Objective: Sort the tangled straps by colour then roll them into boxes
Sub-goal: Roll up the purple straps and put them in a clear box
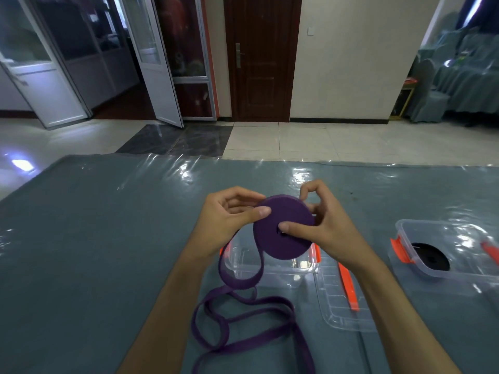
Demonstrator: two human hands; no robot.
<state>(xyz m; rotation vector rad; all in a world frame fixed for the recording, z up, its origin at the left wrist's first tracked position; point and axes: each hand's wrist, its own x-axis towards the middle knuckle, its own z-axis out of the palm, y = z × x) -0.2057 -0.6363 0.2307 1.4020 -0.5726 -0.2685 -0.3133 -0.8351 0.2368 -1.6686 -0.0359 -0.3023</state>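
Note:
Both hands hold a tightly wound purple strap roll [280, 233] above the table. My left hand [229, 214] pinches the roll's left rim with thumb and fingers. My right hand [321, 225] grips it from the right, its thumb pressed near the roll's centre hole. The loose purple strap tail [243, 314] hangs down from the roll and lies in loops on the table near me. Under the roll stands an open clear box [243, 261] with orange clips. A second clear box [459, 255] at the right holds a black strap roll [430, 256].
A clear lid [340, 300] with an orange clip lies right of the near box. The table wears a grey-blue cloth under shiny plastic sheet [94, 238]. Beyond the far edge are tiled floor, doors and covered chairs.

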